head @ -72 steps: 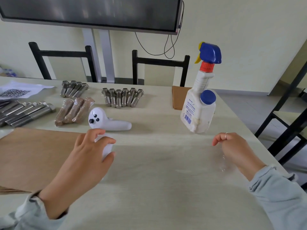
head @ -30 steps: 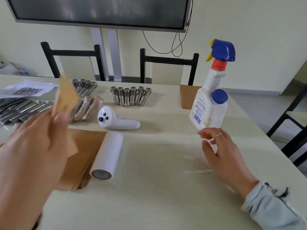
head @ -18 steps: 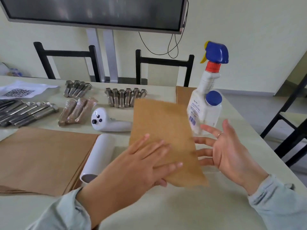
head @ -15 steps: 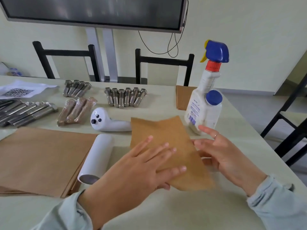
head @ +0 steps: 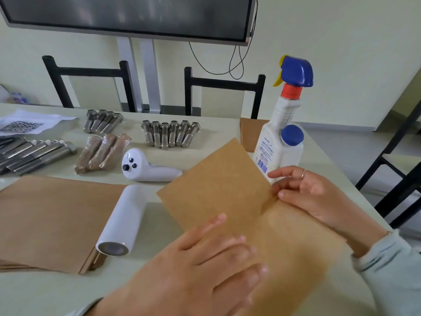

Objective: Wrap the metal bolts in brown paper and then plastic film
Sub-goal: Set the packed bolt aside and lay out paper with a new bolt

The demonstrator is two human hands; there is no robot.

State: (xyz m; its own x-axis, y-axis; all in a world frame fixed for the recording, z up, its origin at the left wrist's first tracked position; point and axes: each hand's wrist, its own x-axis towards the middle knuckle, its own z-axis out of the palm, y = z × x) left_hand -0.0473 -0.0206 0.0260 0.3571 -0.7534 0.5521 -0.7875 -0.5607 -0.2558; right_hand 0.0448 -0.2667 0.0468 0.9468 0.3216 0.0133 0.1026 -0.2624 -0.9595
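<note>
Brown paper sheet [head: 218, 190] flat under left hand [head: 205, 270], pinched by right hand [head: 305, 192]; bare bolts [head: 169, 134] far-left, nearer left hand.

On my counter [head: 200, 133], a white spray bottle [head: 281, 142] with blue trigger head stands upright at the right. A white handheld controller [head: 148, 167] lies on its side mid-counter. A QR-code sheet [head: 29, 124] lies far left. Beyond stand two black chairs [head: 224, 82] and a wall screen [head: 127, 14] with dangling cable [head: 230, 65].
</note>
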